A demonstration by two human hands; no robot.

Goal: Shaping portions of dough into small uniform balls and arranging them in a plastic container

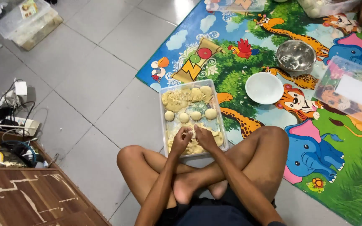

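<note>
One clear tray on the floor holds pale dough: four rolled balls in a row mid-tray. Left hand and right hand, both curled, pinch one dough lump between them (near end of tray). Right: one white bowl, one steel bowl.

Clear plastic tub, shiny metal bowl
</note>
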